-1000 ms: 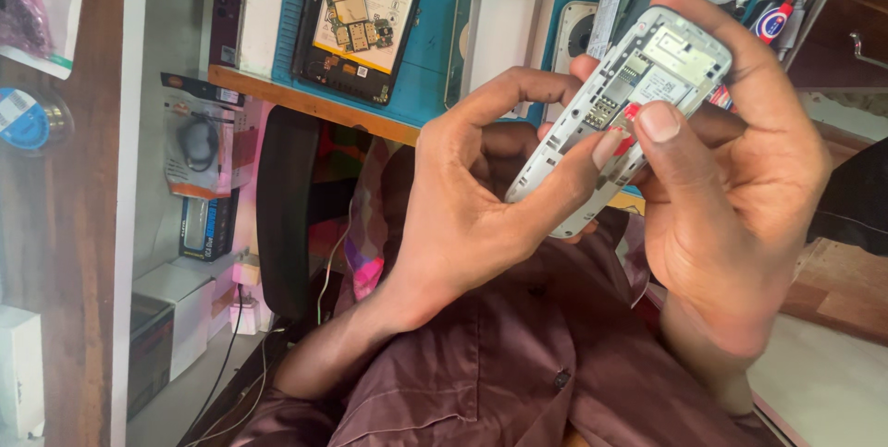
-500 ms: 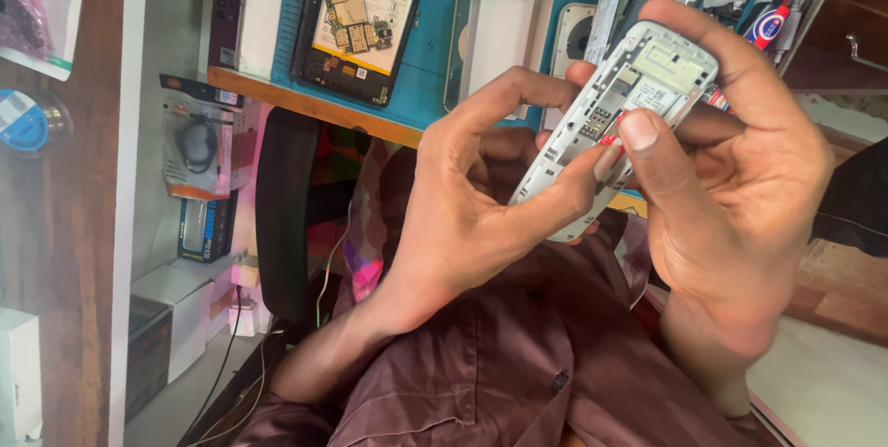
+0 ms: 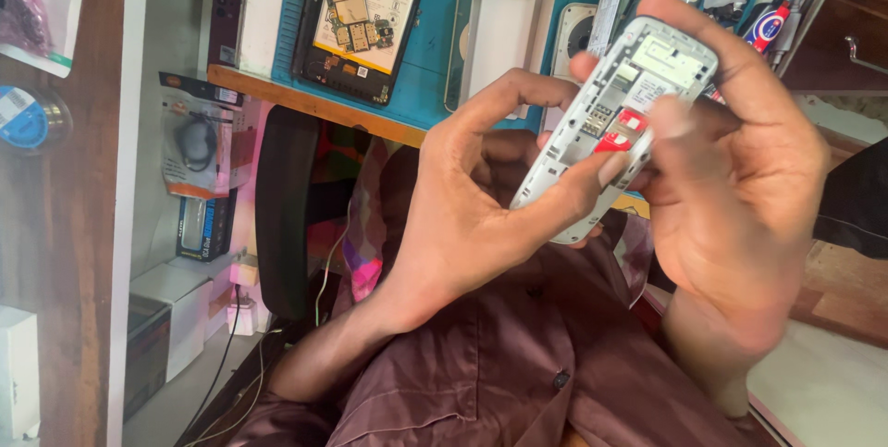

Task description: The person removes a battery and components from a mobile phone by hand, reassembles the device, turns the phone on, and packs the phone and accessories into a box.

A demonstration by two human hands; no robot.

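Opened black smartphone with exposed circuit board (image 3: pixel 359 12) lies on blue work mat (image 3: pixel 425 86), left of white open cardboard box (image 3: pixel 504 35); white keypad-phone shell (image 3: pixel 615 123) held between left hand (image 3: pixel 462 216) and right hand (image 3: pixel 740 197).

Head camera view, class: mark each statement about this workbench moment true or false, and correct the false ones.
1. Both hands hold the small white phone. True.
2. The phone's back cover is on. False: its back is open, with a red card showing inside.
3. An opened tablet lies on the blue mat. True.
4. The left hand holds a screwdriver. False: it grips the phone's lower end.
5. The right hand rests on the mat. False: it holds the phone.
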